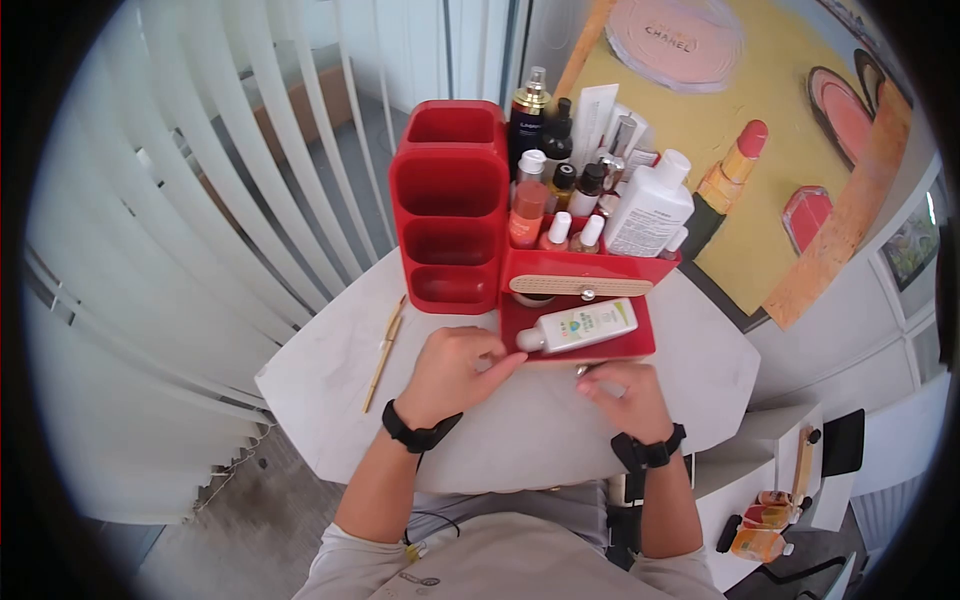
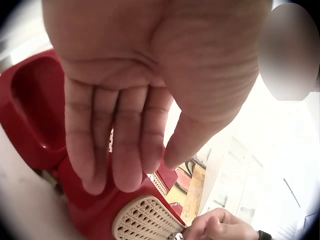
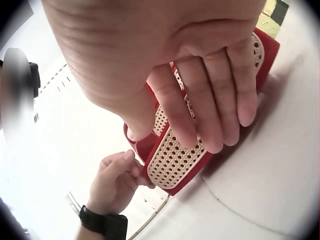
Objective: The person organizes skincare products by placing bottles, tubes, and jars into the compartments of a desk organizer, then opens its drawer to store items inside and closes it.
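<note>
A red organizer has its lower drawer pulled out, with a white bottle lying inside. At the drawer's left front corner is my left hand, its thumb stretched toward the rim; contact is unclear. In the left wrist view the fingers of the left hand hang fairly straight, holding nothing. My right hand is by the front knob. The right wrist view shows the right hand with extended fingers over the woven front panel; whether they touch it is hidden.
Bottles and tubes, among them a large white bottle, fill the organizer's upper right part. Its left compartments are empty. A thin gold-coloured stick lies on the white table. Vertical blinds hang at the left.
</note>
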`<state>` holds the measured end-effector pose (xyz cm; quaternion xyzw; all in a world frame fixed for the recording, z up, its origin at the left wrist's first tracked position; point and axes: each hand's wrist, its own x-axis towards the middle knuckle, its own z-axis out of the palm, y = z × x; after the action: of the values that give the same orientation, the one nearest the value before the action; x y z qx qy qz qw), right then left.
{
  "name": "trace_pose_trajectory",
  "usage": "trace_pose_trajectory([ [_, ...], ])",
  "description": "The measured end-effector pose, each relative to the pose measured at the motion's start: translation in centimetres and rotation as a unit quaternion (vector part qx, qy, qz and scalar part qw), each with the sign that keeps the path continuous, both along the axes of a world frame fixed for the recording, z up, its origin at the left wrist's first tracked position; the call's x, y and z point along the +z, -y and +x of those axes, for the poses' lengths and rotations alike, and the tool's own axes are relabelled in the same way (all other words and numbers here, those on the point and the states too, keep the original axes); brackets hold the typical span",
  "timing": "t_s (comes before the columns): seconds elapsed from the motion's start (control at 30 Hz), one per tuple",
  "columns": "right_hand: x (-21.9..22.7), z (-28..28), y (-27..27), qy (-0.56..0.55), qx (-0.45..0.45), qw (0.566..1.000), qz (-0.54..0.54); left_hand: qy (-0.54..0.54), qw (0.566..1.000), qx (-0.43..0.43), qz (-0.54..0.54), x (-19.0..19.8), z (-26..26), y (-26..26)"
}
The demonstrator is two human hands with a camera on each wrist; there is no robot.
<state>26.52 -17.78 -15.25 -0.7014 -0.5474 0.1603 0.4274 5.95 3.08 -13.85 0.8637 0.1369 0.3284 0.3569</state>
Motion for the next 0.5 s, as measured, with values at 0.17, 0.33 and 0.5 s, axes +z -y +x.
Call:
trace_pose_trajectory([
  [0.17, -0.7, 2.5, -2.6, -0.014, 0.004, 0.999, 0.046, 0.034, 0.997, 0.055, 0.034, -1.3, 0.4, -0.8],
  [0.33, -0.7, 5.8, -4.2, 0.001, 0.074, 0.997, 0.024, 0.030, 0.997, 0.076, 0.010, -1.4, 0.4, -1.0],
  [0.5, -2.6, 11.5, -3.1, -0.083, 0.131, 0.988, -0.024, 0.049, 0.980, 0.183, 0.056, -0.9, -1.4, -3.0],
])
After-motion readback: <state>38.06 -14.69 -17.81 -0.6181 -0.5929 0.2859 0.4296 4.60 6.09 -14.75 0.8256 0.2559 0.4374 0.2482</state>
